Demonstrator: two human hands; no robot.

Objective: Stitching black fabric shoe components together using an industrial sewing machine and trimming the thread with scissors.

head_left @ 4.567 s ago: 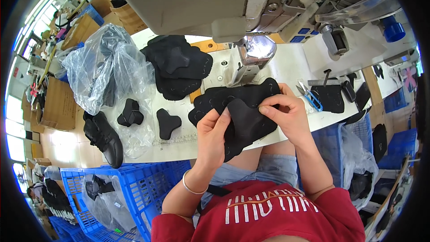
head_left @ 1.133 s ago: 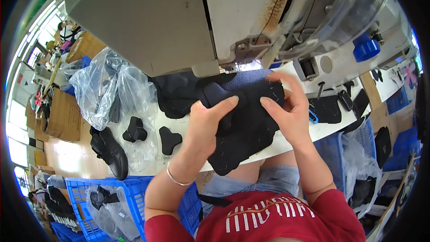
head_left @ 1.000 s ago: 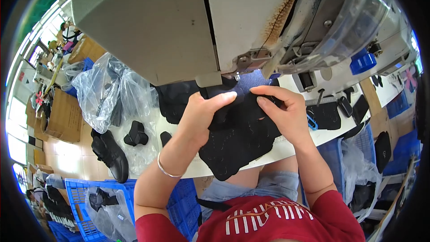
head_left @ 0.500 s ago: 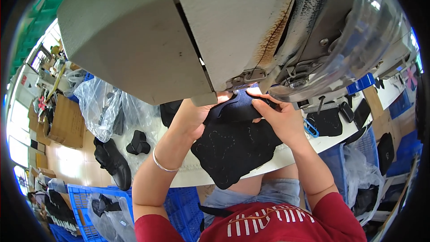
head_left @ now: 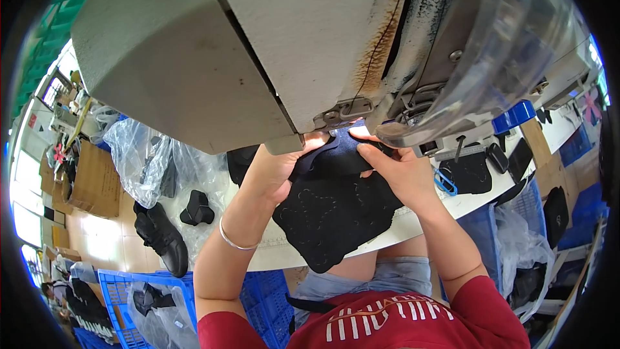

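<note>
A large black fabric piece point(head_left: 336, 220) with dotted white markings hangs over the table's near edge, its far part under the sewing machine point(head_left: 258, 39). My left hand point(head_left: 274, 171) grips its left side, where a curled dark strip point(head_left: 316, 158) stands up; the machine's housing partly hides those fingers. On the right, my right hand point(head_left: 403, 171) pinches the fabric's raised far part between thumb and fingers, close to the machine's needle area. What lies right under the needle is hidden.
Clear plastic bags point(head_left: 145, 161), a black shoe point(head_left: 161, 239) and a small black folded piece point(head_left: 197, 208) lie left. Right are blue-handled snips point(head_left: 445, 181) and another marked black piece point(head_left: 466, 173). Blue crates point(head_left: 265, 304) stand below the white table point(head_left: 278, 257).
The view has shifted slightly, so the machine sits a little lower and further left. Both hands keep their hold on the black fabric, with little visible movement.
</note>
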